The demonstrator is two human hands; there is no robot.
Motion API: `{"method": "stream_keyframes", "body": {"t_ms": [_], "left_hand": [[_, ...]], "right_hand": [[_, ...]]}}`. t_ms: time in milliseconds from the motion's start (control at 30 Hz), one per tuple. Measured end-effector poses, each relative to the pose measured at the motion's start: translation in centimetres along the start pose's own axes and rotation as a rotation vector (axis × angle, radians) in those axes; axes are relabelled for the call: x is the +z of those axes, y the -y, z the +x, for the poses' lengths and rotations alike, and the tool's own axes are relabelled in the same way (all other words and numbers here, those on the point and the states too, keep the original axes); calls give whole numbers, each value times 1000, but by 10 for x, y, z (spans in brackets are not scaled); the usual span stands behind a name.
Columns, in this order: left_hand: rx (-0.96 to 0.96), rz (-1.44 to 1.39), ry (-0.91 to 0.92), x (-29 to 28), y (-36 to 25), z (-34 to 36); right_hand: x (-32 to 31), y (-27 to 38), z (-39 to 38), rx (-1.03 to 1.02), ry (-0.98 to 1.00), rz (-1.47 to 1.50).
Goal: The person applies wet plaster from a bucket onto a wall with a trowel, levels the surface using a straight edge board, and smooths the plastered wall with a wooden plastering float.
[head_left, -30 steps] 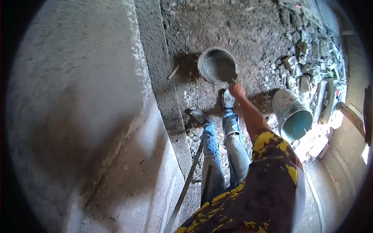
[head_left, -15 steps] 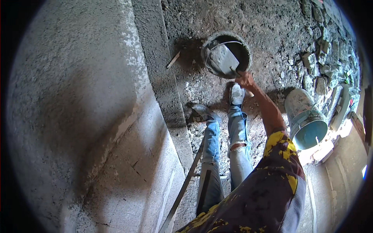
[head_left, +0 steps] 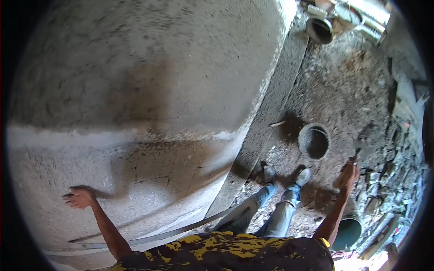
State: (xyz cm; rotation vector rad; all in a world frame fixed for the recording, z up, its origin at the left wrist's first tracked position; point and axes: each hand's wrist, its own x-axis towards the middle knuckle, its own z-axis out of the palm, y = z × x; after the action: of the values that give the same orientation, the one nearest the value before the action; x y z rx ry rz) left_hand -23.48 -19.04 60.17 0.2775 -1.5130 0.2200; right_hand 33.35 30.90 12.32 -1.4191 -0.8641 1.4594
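Observation:
My left hand (head_left: 80, 198) is open, fingers spread, at the rough plastered grey wall surface (head_left: 149, 90) on the lower left; whether it presses on it is unclear. My right hand (head_left: 347, 175) grips the handle of a mortar-coated trowel (head_left: 368, 139), whose grey blade points up and is hard to separate from the ground behind it. To the left of the trowel a round bucket (head_left: 322, 147) with a wire handle and dark grey contents stands on the floor, beyond my shoes. A second bucket (head_left: 346, 232), pale teal inside, lies tipped beside my right forearm, partly hidden by it.
A concrete ledge (head_left: 280, 81) runs along the wall's foot. Broken blocks and rubble (head_left: 384, 189) line the right side. More containers (head_left: 320, 30) and pieces lie at the top right. A long flat strip (head_left: 167, 235) crosses near my legs. The floor (head_left: 334, 90) is rough dirt.
The view has swung toward the wall. My left hand has appeared on the left. My right hand has lifted the trowel out of the bucket and moved it to the right.

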Motion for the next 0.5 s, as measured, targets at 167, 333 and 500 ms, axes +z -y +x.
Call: {"method": "stream_keyframes", "body": {"t_ms": [167,333,500], "left_hand": [[68,-198,22,-5,76,57],[48,-230,8,-9,60,57],[46,-343,-26,-17,71,54]], "right_hand": [[-18,141,6,-437,-492,-389],[116,171,-49,-659,-962,-699],[347,26,-274,-753,562,-641]]}}
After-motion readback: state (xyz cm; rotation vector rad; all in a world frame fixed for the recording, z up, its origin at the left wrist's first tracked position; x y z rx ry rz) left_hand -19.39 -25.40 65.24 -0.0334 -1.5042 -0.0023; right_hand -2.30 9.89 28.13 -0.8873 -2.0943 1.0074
